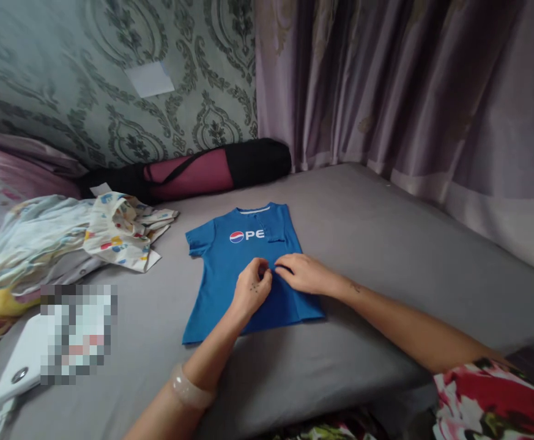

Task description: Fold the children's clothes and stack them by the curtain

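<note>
A blue T-shirt (pixel 221 281) lies on the bed with its collar pointing away from me. Its right side is folded inward, so the sleeve lies across the chest and covers part of the white lettering beside a round logo. My left hand (pixel 254 286) is closed in a pinch at the middle of the shirt. Close by, my right hand (pixel 306 274) rests on the folded side with bent fingers, their tips gathered at the cloth. The fabric between the fingertips is mostly hidden.
A grey sheet (pixel 386 244) covers the bed. Piled clothes (pixel 41 238) lie at the left, with a white phone-like device (pixel 23 354) and cable nearer me. Along the patterned wall stretches a black and maroon bag (pixel 193 171). Purple curtains (pixel 363 79) hang at the right.
</note>
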Tool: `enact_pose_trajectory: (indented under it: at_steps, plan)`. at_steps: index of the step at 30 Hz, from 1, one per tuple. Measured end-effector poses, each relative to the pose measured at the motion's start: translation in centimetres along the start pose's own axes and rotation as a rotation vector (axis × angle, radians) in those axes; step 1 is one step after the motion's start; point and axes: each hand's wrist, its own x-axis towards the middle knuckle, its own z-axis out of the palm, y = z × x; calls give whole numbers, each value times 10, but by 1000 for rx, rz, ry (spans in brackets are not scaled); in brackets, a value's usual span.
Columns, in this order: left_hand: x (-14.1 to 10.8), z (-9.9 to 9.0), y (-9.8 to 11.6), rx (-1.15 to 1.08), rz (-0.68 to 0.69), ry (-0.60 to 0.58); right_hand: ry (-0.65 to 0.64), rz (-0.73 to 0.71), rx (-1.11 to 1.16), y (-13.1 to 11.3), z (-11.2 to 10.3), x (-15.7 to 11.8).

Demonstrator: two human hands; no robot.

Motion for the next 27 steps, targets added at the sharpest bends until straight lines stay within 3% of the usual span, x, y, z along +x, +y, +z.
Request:
enact_pose_trajectory:
  at_steps: [4,8,11,20,27]
  plan:
    - [40,-18,7,179,-26,-177,168,169,22,36,-21,50]
    - [86,-22,10,238,-59,-94,280,401,-19,72,-21,94]
    - [117,-17,7,264,-113,-7,303,471,-67,87,-13,110]
    - [189,2,-8,336,-189,115,333,357,-237,94,10,112]
    - [215,12,-23,396,-220,71,298,320,-271,93,5,113]
